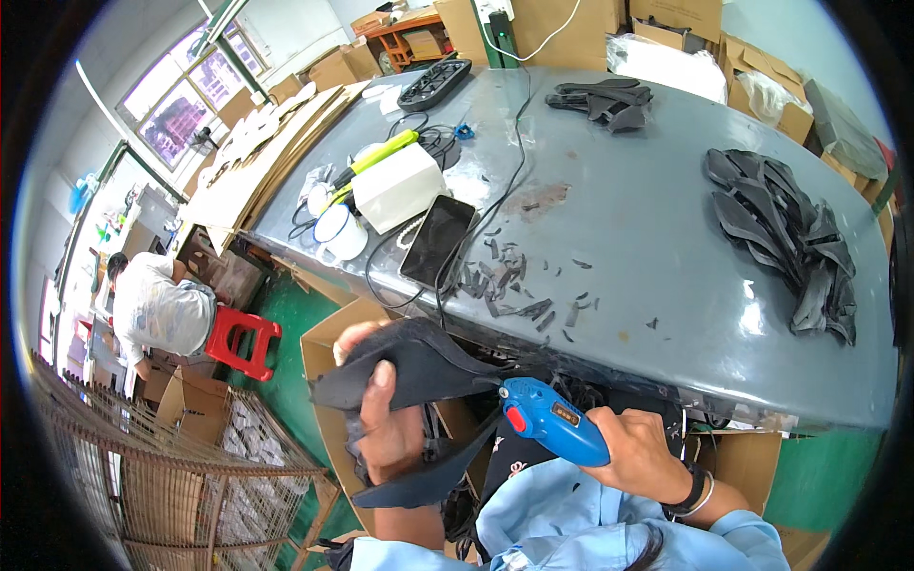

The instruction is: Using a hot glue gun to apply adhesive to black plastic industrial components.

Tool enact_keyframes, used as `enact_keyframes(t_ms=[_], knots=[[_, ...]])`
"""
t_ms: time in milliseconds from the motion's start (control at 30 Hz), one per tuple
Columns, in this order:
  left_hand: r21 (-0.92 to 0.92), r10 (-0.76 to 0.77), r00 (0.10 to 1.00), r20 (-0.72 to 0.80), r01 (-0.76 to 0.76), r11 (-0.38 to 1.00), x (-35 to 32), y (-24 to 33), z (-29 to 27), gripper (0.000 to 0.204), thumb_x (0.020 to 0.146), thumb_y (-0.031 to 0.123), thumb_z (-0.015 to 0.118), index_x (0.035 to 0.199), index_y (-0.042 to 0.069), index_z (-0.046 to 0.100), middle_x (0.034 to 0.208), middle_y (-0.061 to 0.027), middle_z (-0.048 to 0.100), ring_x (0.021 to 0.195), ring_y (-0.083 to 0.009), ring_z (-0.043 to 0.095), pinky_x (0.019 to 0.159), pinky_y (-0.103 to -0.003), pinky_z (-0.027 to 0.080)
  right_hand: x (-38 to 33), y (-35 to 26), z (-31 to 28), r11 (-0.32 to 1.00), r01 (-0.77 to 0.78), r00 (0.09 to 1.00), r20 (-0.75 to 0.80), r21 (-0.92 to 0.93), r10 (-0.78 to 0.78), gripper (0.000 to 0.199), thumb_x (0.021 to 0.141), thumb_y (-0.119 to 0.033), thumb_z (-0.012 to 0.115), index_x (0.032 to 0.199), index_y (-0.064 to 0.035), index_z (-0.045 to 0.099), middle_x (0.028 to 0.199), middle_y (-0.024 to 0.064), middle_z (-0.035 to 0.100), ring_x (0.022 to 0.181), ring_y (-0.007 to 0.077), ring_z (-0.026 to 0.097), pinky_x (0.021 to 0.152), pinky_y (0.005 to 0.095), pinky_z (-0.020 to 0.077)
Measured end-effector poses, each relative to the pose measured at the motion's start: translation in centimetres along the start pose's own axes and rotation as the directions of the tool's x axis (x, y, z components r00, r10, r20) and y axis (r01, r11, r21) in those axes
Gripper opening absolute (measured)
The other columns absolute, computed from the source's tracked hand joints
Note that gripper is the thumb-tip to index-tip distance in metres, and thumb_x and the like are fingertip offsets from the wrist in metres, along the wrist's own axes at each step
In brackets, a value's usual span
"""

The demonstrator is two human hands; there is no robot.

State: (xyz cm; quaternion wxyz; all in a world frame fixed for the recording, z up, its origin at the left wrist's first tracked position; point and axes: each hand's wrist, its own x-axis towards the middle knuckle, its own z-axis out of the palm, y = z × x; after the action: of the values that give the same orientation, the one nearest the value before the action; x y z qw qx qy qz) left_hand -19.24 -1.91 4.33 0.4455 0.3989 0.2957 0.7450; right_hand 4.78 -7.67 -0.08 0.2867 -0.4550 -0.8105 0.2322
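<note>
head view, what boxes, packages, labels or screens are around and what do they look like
Phone: flat on the grey table, black rectangle, screen dark.
White box: left of the phone, plain blocky shape.
Cardboard boxes: far table edge, brown, some open.
Open carton: below the near edge, brown.
Blue tool: in the right hand, small label panel on its side.

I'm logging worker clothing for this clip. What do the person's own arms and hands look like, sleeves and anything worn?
Both hands are bare, no gloves. The left hand and the right hand come out of light blue sleeves. The right wrist carries a black band beside a thin pale bangle.
</note>
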Motion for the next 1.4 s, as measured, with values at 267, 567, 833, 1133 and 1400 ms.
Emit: enact_keyframes(t_ms=[267,567,833,1133,1400], knots=[[0.007,-0.056,0.970,-0.237,0.059,0.998,-2.4,-2.1,0.9,0.041,0.077,0.019,0.062,0.111,0.003,0.045,0.105,-0.0124,0.056,0.097,-0.0227,0.055,0.090,-0.037,0.042,0.4,-1.0,0.0,0.998,-0.026,0.999,-0.025,0.051,0.028,0.044,0.060,-0.016,0.075,0.095,-0.0033,0.051,0.065,0.0127,0.060,0.056,0.0308,0.061,0.050,0.0377,0.0464],[-0.040,0.017,0.972,-0.234,-0.028,0.999,-3.9,-3.3,1.6,0.038,0.076,0.013,0.061,0.109,0.004,0.045,0.104,-0.0120,0.053,0.098,-0.0239,0.055,0.090,-0.040,0.044,0.7,-1.4,0.6,0.992,-0.048,0.998,-0.020,0.116,0.051,0.046,0.063,-0.020,0.076,0.098,-0.0026,0.052,0.065,0.0135,0.061,0.056,0.0293,0.062,0.050,0.0372,0.0472],[-0.045,0.003,0.978,-0.210,-0.013,0.999,-4.4,-3.3,2.1,0.036,0.076,0.012,0.056,0.109,0.002,0.045,0.101,-0.0162,0.056,0.094,-0.0266,0.057,0.087,-0.038,0.045,0.9,-2.0,0.6,0.995,-0.021,0.998,-0.052,0.102,0.027,0.045,0.063,-0.019,0.075,0.097,-0.0022,0.052,0.065,0.0127,0.061,0.055,0.0286,0.062,0.050,0.0364,0.0467],[0.478,-0.274,0.961,0.030,0.227,0.848,-2.6,-0.1,0.2,0.029,0.077,0.000,0.054,0.105,0.000,0.049,0.099,-0.0085,0.058,0.090,-0.0145,0.055,0.082,-0.025,0.043,0.5,-2.1,0.3,0.993,0.032,0.996,-0.075,-0.112,-0.041,0.043,0.061,-0.014,0.074,0.096,-0.0014,0.052,0.063,0.0085,0.057,0.053,0.0246,0.058,0.050,0.0321,0.0408],[0.530,-0.517,0.838,0.173,0.364,0.766,-2.4,-0.9,-1.0,0.026,0.075,-0.008,0.050,0.099,0.001,0.054,0.092,-0.0107,0.063,0.084,-0.0157,0.060,0.077,-0.028,0.047,1.0,-2.1,0.2,0.995,0.086,0.995,-0.051,0.050,-0.083,0.049,0.057,-0.013,0.077,0.096,-0.0013,0.052,0.065,0.0101,0.059,0.054,0.0265,0.059,0.051,0.0335,0.0435]])
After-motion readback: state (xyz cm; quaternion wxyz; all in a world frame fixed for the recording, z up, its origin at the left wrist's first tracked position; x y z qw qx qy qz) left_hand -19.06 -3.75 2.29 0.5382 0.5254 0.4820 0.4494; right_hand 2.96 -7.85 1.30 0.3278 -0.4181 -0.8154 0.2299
